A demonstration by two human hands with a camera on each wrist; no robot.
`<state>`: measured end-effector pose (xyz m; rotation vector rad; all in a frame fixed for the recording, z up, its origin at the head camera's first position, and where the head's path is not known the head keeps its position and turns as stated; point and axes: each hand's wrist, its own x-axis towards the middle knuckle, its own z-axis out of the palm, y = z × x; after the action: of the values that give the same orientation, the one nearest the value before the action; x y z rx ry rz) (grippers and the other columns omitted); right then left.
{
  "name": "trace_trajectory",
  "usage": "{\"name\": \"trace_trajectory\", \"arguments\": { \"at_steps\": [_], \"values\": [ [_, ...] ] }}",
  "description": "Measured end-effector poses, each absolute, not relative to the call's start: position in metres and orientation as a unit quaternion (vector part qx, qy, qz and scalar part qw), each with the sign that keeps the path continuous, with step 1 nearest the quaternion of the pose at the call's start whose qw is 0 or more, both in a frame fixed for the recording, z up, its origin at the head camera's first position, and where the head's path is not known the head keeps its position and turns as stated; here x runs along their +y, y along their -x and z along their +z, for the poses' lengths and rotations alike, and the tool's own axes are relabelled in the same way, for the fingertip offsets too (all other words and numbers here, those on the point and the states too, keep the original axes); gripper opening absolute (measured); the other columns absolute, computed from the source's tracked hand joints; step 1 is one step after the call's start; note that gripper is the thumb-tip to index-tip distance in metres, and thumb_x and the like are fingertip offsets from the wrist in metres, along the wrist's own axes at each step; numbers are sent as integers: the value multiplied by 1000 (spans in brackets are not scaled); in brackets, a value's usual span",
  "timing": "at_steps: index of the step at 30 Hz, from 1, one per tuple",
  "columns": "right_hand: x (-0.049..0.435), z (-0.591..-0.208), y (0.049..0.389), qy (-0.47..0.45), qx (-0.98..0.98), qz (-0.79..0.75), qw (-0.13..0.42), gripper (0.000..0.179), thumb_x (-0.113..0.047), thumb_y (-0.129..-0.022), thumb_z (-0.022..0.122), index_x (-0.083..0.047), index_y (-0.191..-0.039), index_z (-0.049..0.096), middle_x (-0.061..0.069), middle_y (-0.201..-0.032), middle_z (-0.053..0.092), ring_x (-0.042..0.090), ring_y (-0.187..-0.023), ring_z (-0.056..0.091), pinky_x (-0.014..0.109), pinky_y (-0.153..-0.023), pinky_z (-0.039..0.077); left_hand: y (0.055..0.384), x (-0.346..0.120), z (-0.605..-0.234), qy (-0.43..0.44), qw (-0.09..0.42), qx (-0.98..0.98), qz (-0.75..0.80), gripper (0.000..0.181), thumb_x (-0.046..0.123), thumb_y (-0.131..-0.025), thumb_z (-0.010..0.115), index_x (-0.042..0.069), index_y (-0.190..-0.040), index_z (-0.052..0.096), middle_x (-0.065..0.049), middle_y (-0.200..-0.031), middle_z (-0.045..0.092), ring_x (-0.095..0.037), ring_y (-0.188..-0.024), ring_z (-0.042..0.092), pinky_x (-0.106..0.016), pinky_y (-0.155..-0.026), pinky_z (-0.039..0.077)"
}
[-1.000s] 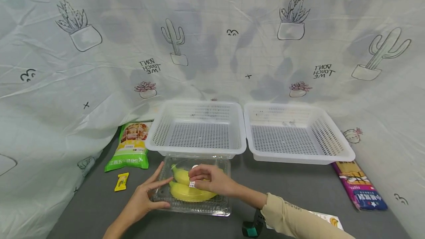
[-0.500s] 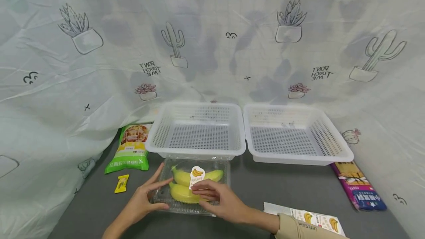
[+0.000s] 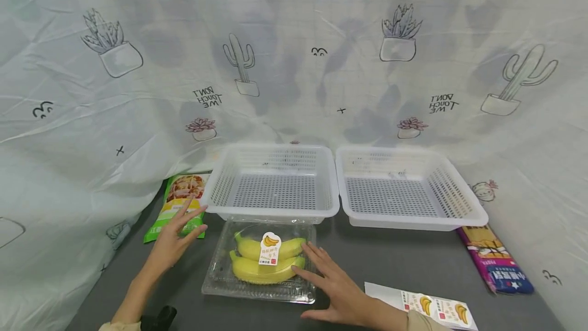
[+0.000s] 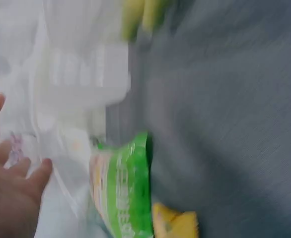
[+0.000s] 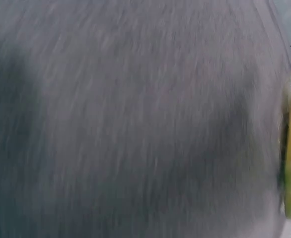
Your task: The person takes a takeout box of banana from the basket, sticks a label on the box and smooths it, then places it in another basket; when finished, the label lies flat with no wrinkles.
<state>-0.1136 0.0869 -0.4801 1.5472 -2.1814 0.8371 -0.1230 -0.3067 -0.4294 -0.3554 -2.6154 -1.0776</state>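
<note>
A clear plastic box (image 3: 216, 275) with two yellow bananas (image 3: 262, 269) inside lies on the grey table. A white banana-print sticker (image 3: 269, 249) shows over the fruit, on the lid. At the box's right edge is my right hand (image 3: 337, 287), fingers spread; whether the fingertips touch the lid I cannot tell. My left hand (image 3: 172, 244), fingers apart and holding nothing, hovers left of the box, in front of a green food bag (image 3: 158, 223). In the left wrist view a small yellow packet (image 4: 175, 223) lies beside that bag; my left hand hides it from the head view.
Two white perforated baskets (image 3: 275, 213) (image 3: 413, 221) stand side by side behind the box. A sheet of banana stickers (image 3: 432, 303) lies at the front right. Farther right is a purple pasta pack (image 3: 498, 264). A patterned curtain (image 3: 294, 65) closes off the back.
My left hand has let go of the box's left side and moved up and left. My right hand has left the sticker and drawn back to the right, fingers spreading. The sticker now shows whole.
</note>
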Motion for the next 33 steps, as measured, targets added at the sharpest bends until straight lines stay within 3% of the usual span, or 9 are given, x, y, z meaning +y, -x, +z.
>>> {"name": "trace_trajectory", "arguments": {
  "at_steps": [6,8,10,13,21,24,26,28,33],
  "values": [
    [64,-495,98,-416,-799,425,84,90,-49,-74,80,-13,-146,41,31,-154,-8,42,-142,-14,81,-90,20,171,-324,-430,139,67,-926,-344,68,20,-89,69,0,-146,38,-26,-157,2,-55,-135,16,-70,-93,32],
    [56,-498,93,-382,-792,472,69,91,-44,-71,83,-13,-146,42,29,-154,-17,48,-139,-17,84,-84,22,179,-326,-430,134,59,-933,-328,61,23,-87,71,-2,-138,49,-28,-155,11,-47,-120,46,-56,-85,48],
    [49,-500,89,-342,-789,507,57,89,-41,-70,85,-14,-144,44,24,-154,-21,54,-137,-11,81,-85,26,184,-327,-430,123,59,-940,-313,50,24,-84,74,-2,-125,62,-28,-153,19,-32,-84,60,-40,-66,51],
    [42,-500,86,-282,-787,548,40,84,-39,-69,86,-15,-140,50,18,-157,-18,58,-136,0,74,-93,30,189,-325,-429,105,67,-941,-313,32,24,-79,78,2,-102,73,-26,-151,26,-14,-49,39,-28,-48,36],
    [36,-503,87,-231,-777,582,65,57,-33,-77,78,-12,-127,58,23,-158,2,49,-136,24,52,-103,36,200,-318,-428,97,84,-943,-308,22,24,-75,81,7,-83,70,-26,-149,32,-10,-47,35,-25,-47,35],
    [35,-502,87,-225,-760,605,75,47,-25,-77,79,-9,-118,63,24,-157,7,51,-133,26,31,-90,50,201,-317,-427,97,84,-946,-297,22,23,-74,82,7,-82,69,-26,-148,33,-10,-47,36,-25,-48,36],
    [36,-501,87,-213,-750,621,74,41,-20,-75,80,-9,-111,66,23,-157,10,51,-134,23,16,-81,48,201,-317,-427,96,83,-947,-294,23,25,-74,82,8,-81,69,-26,-148,33,-11,-47,36,-25,-48,35],
    [37,-499,86,-209,-738,637,71,37,-15,-73,80,-7,-107,68,24,-156,11,52,-134,21,13,-79,48,202,-317,-426,94,84,-948,-292,22,25,-73,82,8,-79,69,-27,-147,33,-11,-45,35,-24,-47,36],
    [42,-493,83,-219,-707,670,56,31,-9,-73,80,-2,-101,67,25,-156,7,49,-136,15,19,-101,37,202,-318,-425,87,78,-950,-291,22,26,-74,81,9,-77,68,-27,-148,32,-12,-41,32,-24,-47,36]
  ]
}}
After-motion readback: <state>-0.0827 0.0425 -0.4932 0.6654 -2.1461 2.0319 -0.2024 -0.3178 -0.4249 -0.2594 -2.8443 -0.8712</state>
